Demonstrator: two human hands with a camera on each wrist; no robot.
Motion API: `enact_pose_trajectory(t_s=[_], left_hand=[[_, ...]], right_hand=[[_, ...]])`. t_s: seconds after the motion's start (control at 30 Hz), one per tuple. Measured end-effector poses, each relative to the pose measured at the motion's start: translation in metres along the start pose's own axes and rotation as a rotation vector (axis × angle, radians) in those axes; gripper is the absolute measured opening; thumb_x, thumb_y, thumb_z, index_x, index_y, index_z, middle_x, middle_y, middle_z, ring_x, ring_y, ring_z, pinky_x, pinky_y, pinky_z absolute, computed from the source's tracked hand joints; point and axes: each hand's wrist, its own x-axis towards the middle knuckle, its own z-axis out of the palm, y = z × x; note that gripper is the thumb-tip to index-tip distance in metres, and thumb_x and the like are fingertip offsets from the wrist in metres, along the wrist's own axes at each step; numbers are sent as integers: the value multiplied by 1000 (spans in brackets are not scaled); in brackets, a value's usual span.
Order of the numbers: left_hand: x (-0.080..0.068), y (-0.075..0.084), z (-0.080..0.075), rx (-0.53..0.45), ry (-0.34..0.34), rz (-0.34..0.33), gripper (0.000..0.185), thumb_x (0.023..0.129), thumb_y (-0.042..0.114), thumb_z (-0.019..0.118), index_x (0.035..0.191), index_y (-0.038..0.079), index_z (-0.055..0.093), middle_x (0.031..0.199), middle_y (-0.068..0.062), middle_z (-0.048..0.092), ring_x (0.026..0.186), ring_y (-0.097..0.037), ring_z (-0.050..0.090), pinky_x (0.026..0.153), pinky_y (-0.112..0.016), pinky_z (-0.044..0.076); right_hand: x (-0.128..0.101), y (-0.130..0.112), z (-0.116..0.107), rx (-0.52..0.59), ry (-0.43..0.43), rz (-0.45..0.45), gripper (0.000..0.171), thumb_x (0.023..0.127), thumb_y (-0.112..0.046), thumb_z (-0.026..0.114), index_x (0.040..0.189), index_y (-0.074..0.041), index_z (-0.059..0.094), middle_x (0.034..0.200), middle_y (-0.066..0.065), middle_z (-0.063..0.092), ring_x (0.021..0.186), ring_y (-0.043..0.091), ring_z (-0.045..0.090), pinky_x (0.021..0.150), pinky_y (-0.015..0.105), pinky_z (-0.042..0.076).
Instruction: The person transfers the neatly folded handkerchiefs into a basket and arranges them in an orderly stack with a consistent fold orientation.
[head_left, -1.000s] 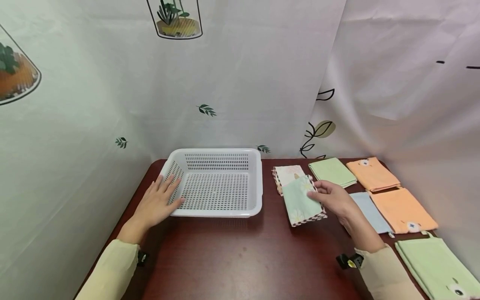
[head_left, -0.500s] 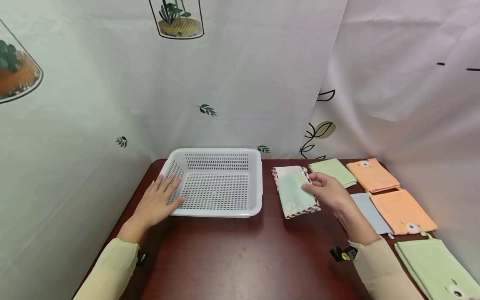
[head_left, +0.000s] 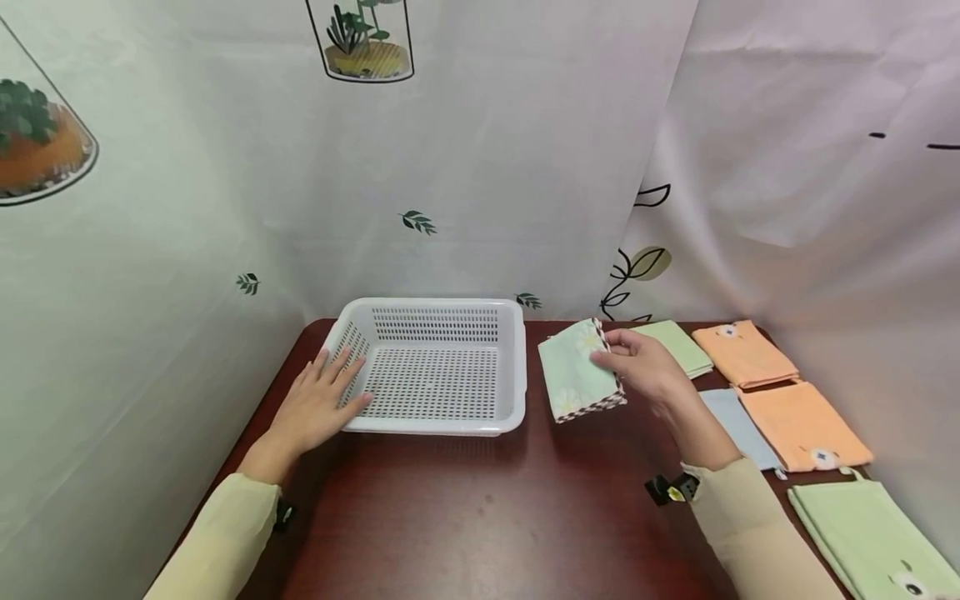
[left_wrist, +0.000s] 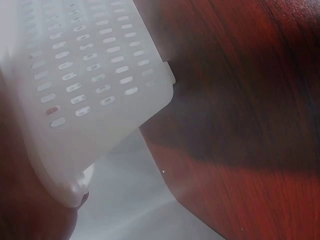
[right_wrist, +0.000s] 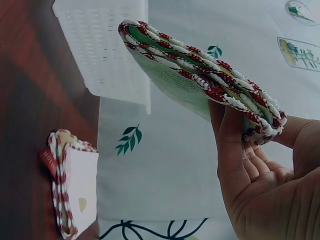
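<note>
My right hand (head_left: 637, 367) pinches a folded mint-green cloth (head_left: 577, 371) with a red-and-white trim, lifted off the table just right of the white perforated basket (head_left: 517, 367). The right wrist view shows the cloth's layered edge (right_wrist: 200, 65) held between thumb and fingers (right_wrist: 235, 150). A second folded cloth with the same trim (right_wrist: 70, 190) lies on the table beneath; the head view hides it behind the held one. My left hand (head_left: 318, 404) rests flat, fingers straight, against the basket's front left corner (left_wrist: 75, 125).
Folded towels lie along the right side: light green (head_left: 678, 343), two orange (head_left: 742, 354) (head_left: 806, 421), pale blue (head_left: 738, 425), and a green one (head_left: 870, 533) near the front. Printed curtains close in the dark red table (head_left: 480, 517) on the back and sides.
My right hand has lifted the green cloth off the table and carried it left and back toward the basket. The left hand has stayed on the basket's corner.
</note>
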Motion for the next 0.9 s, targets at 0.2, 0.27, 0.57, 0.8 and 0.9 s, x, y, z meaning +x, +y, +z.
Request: enact_pose_trajectory(t_s=[0.2, 0.27, 0.57, 0.8, 0.9], left_hand=[[1, 1, 1, -2, -3, 1, 77, 100, 59, 48, 159, 11, 33, 165, -20, 24, 152, -50, 8, 121, -65, 9], [1, 1, 1, -1, -4, -1, 77, 100, 59, 48, 159, 11, 33, 165, -20, 24, 152, -50, 8, 121, -65, 9], [2, 4, -3, -4, -3, -4, 76, 100, 56, 49, 159, 10, 33, 165, -21, 25, 152, -50, 9, 120, -66, 9], [0, 3, -4, 0, 1, -7, 76, 100, 56, 49, 159, 11, 33, 165, -21, 26, 152, -50, 10, 120, -66, 10], [0, 3, -3, -1, 1, -6, 77, 100, 57, 49, 159, 11, 33, 165, -21, 26, 152, -50, 10, 120, -66, 10]], right_hand=[[5, -9, 2, 96, -24, -5, 42, 97, -18, 69, 127, 7, 53, 91, -3, 69, 71, 7, 61, 62, 26, 52], [6, -14, 3, 132, -36, -17, 39, 98, -16, 68, 125, 8, 53, 87, -5, 70, 68, 7, 62, 60, 25, 52], [15, -36, 9, 116, -15, -25, 46, 97, -19, 68, 134, 4, 53, 98, -3, 69, 83, 9, 64, 75, 29, 55], [28, -51, 19, 173, -17, -6, 47, 97, -17, 67, 137, 3, 53, 98, 1, 67, 82, 12, 63, 74, 29, 54], [34, -56, 24, 176, -8, 3, 50, 96, -18, 68, 140, 2, 52, 105, 3, 63, 87, 13, 61, 74, 28, 54]])
